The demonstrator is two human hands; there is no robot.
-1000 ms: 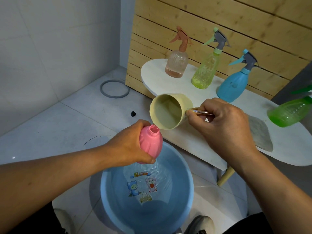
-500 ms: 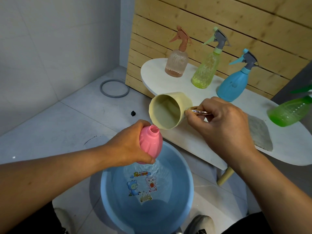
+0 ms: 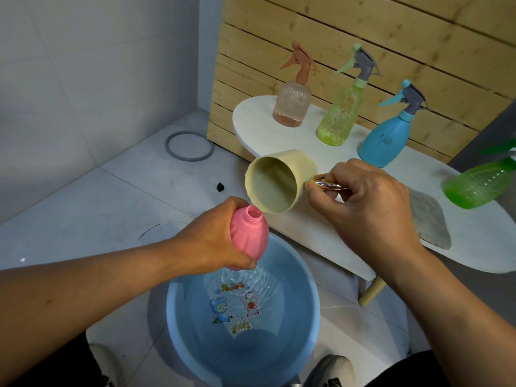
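Hands both busy over the basin: the left hand is wrapped round a pink bottle, fingers and thumb curled about its round body, holding it tilted with the open neck pointing up and to the right. Over to the right hand, which pinches the shiny gold handle of a pale yellow cup, thumb and fingers closed on the ring. That cup is tipped right over on its side, mouth facing back toward the camera, and its lower lip sits at the bottle's neck, touching or just above, I can't tell which. Whether water runs from cup to bottle is too fine to see.

Both things hang in the air above a blue basin on the tiled floor, the bottle over its far rim. Water lies in the basin, rippled just beneath the bottle, with cartoon stickers showing through on the bottom.

Behind the hands, a white bench runs along a wooden slat wall. Upright on it in a row stand a clear pinkish spray bottle, a yellow-green spray bottle and a blue spray bottle. Further right, a green spray bottle leans over at the frame edge, and a grey cloth lies flat on the bench near the right wrist.

Down on the floor to the left, a grey ring lies by the wall, with a small black bit nearer the cup. Shoes show at the bottom edge, either side of the basin.
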